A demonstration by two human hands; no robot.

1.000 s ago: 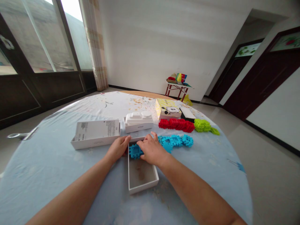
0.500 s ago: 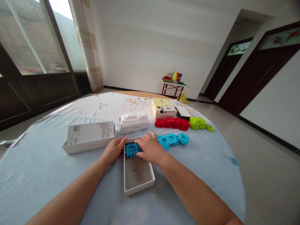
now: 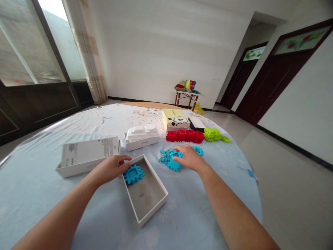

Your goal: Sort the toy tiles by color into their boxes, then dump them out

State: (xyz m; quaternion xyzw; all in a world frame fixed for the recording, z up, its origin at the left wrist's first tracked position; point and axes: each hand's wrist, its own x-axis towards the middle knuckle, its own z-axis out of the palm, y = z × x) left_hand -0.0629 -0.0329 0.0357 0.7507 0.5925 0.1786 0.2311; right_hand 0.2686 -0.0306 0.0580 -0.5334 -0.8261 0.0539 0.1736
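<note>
In the head view, a shallow white box (image 3: 154, 210) lies turned at an angle on the table, with one blue notched plastic block (image 3: 134, 174) in its far left corner. My left hand (image 3: 110, 169) holds the box at that corner, thumb and fingers at the rim. To the right of the box, a cluster of blue interlocking blocks (image 3: 170, 159) rests on the cloth. My right hand (image 3: 191, 158) reaches over this cluster with thumb and fingers closed around a blue block, partly covering it.
Behind the blue cluster lie a row of red blocks (image 3: 185, 136) and a green bunch (image 3: 214, 134). A yellow cartoon box (image 3: 175, 119) and a black-and-white box (image 3: 197, 123) stand further back. White boxes (image 3: 88, 154) sit at the left on the patterned tablecloth (image 3: 104, 211).
My right hand has left the white box and moved right to the blue cluster. A blue block stays in the box, which has turned, its near end swinging right.
</note>
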